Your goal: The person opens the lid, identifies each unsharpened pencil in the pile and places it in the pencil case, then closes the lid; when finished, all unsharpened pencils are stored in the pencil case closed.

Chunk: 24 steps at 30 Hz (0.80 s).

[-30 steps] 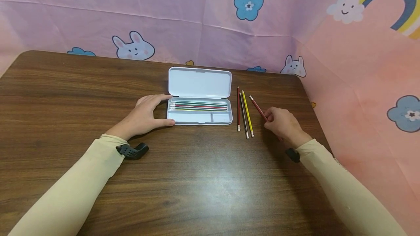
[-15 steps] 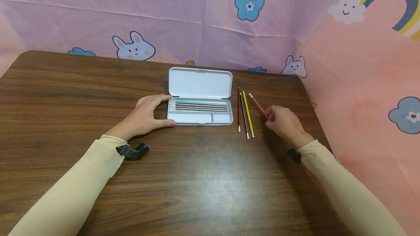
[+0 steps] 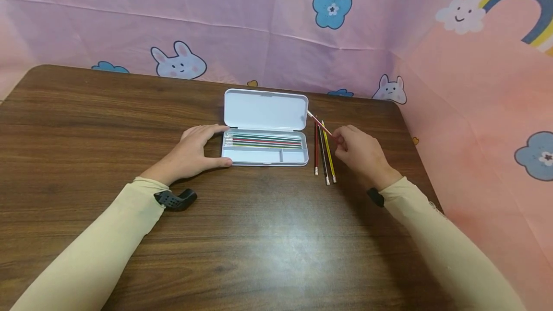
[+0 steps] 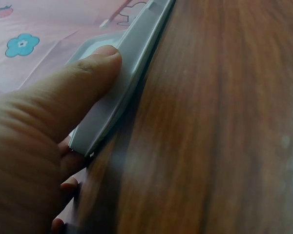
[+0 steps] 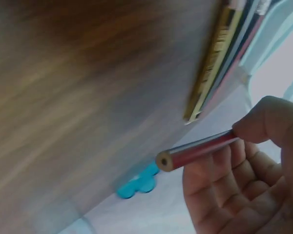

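In the head view my left hand (image 3: 190, 152) holds the left end of a white pencil case (image 3: 265, 109), its thumb at the front edge and a finger at the back corner. The hinged lid stands up; several pencils (image 3: 265, 140) lie in the long rear compartment. My right hand (image 3: 360, 155) pinches a red pencil (image 3: 320, 125) above the table, its white eraser end towards the lid. The right wrist view shows that pencil's flat, unsharpened end (image 5: 164, 161). Beneath it lie a dark red pencil (image 3: 316, 155), a black pencil (image 3: 324, 160) and a yellow pencil (image 3: 329, 155).
The brown wooden table (image 3: 268, 234) reaches back to a pink and purple printed cloth (image 3: 242, 23). Cloth also borders the table's right side. The case's front compartments (image 3: 255, 156) are bare. Each wrist wears a black band.
My right hand has lifted the red pencil and carried it left, over the loose pencils towards the case. The left hand stays at the case.
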{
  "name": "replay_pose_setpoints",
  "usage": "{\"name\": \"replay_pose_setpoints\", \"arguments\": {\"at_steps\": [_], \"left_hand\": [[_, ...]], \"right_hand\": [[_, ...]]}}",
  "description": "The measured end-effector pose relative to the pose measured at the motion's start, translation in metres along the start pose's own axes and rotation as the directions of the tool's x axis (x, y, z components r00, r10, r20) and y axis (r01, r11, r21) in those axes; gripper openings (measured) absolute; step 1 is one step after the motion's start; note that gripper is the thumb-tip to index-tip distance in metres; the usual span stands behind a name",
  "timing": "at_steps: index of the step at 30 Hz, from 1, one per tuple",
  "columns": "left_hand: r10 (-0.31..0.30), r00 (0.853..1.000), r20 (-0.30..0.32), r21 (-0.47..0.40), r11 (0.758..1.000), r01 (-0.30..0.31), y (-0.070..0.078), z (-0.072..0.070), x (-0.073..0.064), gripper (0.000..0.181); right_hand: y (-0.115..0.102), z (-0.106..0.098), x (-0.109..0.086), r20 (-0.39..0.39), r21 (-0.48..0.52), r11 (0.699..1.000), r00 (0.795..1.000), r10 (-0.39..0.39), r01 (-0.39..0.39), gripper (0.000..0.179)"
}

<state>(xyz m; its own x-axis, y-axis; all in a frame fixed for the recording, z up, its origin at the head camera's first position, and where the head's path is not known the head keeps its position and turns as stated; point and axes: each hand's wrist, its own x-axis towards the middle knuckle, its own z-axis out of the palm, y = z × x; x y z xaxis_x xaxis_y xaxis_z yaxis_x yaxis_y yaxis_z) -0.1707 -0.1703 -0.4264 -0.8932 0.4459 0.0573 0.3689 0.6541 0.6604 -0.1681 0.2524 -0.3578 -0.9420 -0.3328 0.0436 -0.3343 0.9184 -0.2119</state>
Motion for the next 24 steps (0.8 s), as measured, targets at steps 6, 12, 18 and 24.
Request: {"name": "replay_pose_setpoints", "arguments": {"at_steps": [6, 12, 18, 24], "left_hand": [[-0.005, 1.000, -0.002, 0.003, 1.000, 0.005, 0.000, 0.000, 0.000, 0.089], [-0.003, 1.000, 0.005, 0.008, 1.000, 0.003, 0.001, -0.001, 0.001, 0.089], [-0.002, 1.000, 0.002, -0.001, 1.000, 0.002, 0.002, -0.001, 0.000, 0.087], [0.003, 1.000, 0.000, 0.004, 1.000, -0.003, -0.001, 0.000, 0.001, 0.088]], "right_hand": [[-0.035, 0.005, 0.020, -0.022, -0.021, 0.987, 0.987, -0.158, 0.158, 0.026], [-0.069, 0.015, 0.039, -0.002, -0.053, 0.951, 0.952, -0.306, 0.305, 0.025], [-0.094, 0.025, 0.055, 0.080, -0.081, 0.923, 0.926, -0.370, 0.376, 0.027], [-0.107, 0.028, 0.063, 0.137, -0.083, 0.914, 0.913, -0.384, 0.397, 0.027]]}}
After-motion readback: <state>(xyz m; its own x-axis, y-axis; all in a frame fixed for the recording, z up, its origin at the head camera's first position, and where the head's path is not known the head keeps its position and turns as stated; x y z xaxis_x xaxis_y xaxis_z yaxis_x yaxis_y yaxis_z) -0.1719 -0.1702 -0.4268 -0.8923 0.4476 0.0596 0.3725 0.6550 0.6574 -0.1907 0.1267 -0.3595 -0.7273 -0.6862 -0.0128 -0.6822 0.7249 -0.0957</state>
